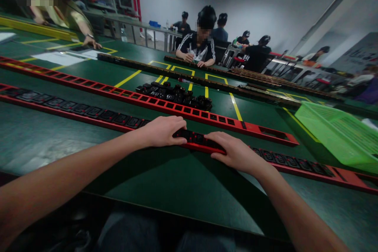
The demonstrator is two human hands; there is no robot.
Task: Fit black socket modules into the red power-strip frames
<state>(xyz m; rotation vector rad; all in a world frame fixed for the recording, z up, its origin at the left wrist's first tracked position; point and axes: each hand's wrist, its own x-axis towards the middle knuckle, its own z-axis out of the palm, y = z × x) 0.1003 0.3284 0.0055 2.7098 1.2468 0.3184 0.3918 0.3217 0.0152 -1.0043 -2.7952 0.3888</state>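
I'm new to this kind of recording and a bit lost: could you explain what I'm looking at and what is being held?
There is no machine here: a person works with two bare hands. The single picture comes from a camera on that person's head, looking forward and down.

On the green table lie two long red strips. The left hand and right hand are both on the near strip, which carries a row of dark parts; how firmly they grip, I can't tell. The far strip has square openings. Behind it are a heap of black pieces and a green basket. Another person sits across the table.
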